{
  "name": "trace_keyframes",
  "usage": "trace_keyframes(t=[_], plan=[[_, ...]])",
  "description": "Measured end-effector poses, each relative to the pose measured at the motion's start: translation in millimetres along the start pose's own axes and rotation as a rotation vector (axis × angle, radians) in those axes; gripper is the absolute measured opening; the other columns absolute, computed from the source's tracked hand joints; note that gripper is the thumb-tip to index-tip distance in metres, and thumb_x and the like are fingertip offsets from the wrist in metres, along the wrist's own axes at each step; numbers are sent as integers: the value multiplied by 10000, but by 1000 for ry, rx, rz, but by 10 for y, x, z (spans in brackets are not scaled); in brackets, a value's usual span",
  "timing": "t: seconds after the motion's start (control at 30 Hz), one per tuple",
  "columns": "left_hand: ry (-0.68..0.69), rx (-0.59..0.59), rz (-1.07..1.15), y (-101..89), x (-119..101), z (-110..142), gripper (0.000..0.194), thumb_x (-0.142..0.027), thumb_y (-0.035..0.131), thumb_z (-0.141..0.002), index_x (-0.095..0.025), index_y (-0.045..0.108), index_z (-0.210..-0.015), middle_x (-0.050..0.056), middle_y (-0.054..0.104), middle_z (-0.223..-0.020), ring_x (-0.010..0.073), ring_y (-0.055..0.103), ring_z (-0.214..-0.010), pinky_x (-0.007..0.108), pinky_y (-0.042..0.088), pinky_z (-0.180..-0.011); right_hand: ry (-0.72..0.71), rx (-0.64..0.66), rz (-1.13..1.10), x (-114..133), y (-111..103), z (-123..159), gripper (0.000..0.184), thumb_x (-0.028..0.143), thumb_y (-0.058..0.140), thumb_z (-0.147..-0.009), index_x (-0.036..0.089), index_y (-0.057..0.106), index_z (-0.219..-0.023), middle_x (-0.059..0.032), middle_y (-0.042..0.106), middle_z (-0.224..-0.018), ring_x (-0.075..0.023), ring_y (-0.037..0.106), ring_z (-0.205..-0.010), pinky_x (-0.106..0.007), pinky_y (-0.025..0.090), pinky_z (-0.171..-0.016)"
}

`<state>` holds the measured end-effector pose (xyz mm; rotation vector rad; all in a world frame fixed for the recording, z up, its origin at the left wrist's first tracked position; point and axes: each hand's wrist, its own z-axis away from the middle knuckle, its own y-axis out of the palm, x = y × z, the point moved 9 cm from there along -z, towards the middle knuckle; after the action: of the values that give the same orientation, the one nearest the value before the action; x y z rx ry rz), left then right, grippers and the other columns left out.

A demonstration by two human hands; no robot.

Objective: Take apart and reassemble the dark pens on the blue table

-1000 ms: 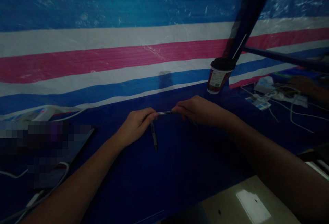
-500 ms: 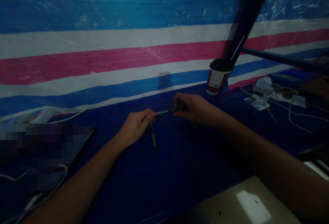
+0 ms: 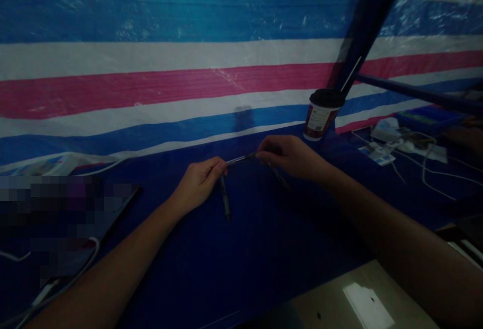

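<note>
Head view, dim, looking down across a table under a navy plastic cover [image 3: 181, 278], with a striped blue, white and pink tarp wall [image 3: 151, 80] behind it. Far left, a dark flat object [image 3: 64, 213] is pixelated, too blurred to name, with a white cable [image 3: 71, 276] curving along its lower edge. Next, the person's left hand [image 3: 198, 184] is curled, thumb and fingers pinching the left end of a slim pen [image 3: 241, 159]. The pen is held level in the air between the two hands, above the cover. A second dark pen [image 3: 225, 199] lies on the cover just below the left hand, not gripped. The right hand [image 3: 289, 157] pinches the pen's other end, fingers bent. A dark pen-like piece [image 3: 279, 177] sits under that hand; whether it touches the hand is hard to tell. Beyond it stands a paper cup with a black lid [image 3: 321, 114], beside a dark pole [image 3: 364, 27]. Further right are white cables [image 3: 424, 180], cards [image 3: 377, 154] and a white box [image 3: 385, 130], then another person's hand [image 3: 462, 138], dim at the edge.
</note>
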<state>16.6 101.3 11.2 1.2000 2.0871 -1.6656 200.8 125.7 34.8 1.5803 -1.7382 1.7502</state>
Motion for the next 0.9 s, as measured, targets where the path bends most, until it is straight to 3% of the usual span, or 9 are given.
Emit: trace_keyframes(t=[0.1,0.27,0.53,0.73,0.9], plan=[[5,7,11,5,13,-1,380,-433,426,-981,-211,646,-764,-40,490,-542,138,442,-492,247,321,-508,-38,-93,-192,11,-110,-14,199,264,747,-818,156,668,-965,-17,690,-819,-145,621,-726,-283,467,-680],[123,-18,-47,8,-70,-2,298,-376,486,-988,-198,712,-908,28,689,-787,172,640,-713,265,466,-664,-30,-183,-270,7,-261,-9,183,325,677,-899,160,691,-977,15,633,-727,-117,584,-642,-282,488,-649],[260,-24,-211,87,-106,75,303,-372,475,-1026,-174,674,-1141,82,743,-1014,215,708,-915,359,559,-829,-87,-383,-321,3,-438,11,229,278,735,-849,171,613,-1011,11,636,-761,-110,593,-647,-273,489,-599],[269,-56,-237,66,-83,80,274,-356,489,-1025,-181,674,-1127,72,754,-989,212,721,-879,360,569,-795,-82,-412,-278,6,-464,34,201,288,744,-851,173,637,-977,-18,667,-813,-126,613,-695,-284,481,-597],[244,-38,-213,86,-58,73,269,-355,494,-1028,-172,666,-1122,66,736,-972,199,717,-867,336,571,-790,-63,-352,-250,-18,-410,0,208,305,759,-839,163,660,-956,-16,679,-794,-108,582,-636,-270,449,-561]])
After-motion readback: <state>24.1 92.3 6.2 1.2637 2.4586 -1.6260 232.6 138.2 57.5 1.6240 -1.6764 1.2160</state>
